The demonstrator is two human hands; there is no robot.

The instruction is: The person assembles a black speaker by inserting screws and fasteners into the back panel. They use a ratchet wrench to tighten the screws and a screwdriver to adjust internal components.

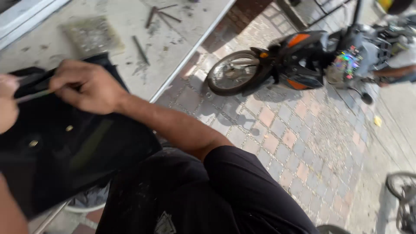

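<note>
A large black plastic panel [65, 147] with small brass fittings lies across the edge of a grey workbench [130, 30]. My right hand [84, 86] rests on the panel's upper part, fingers closed around a thin pale rod-like tool [32, 96] that points left. My left hand [8, 104] is at the frame's left edge, blurred, touching the tool's far end and the panel. My black sleeve and trousers fill the lower middle.
On the bench lie a dirty rectangular pad [92, 35], a loose thin bar [141, 50] and crossed metal rods [160, 14]. A motorcycle [299, 60] stands on the brick paving to the right. Another person's arm [396, 73] shows far right; a wheel [402, 186] lower right.
</note>
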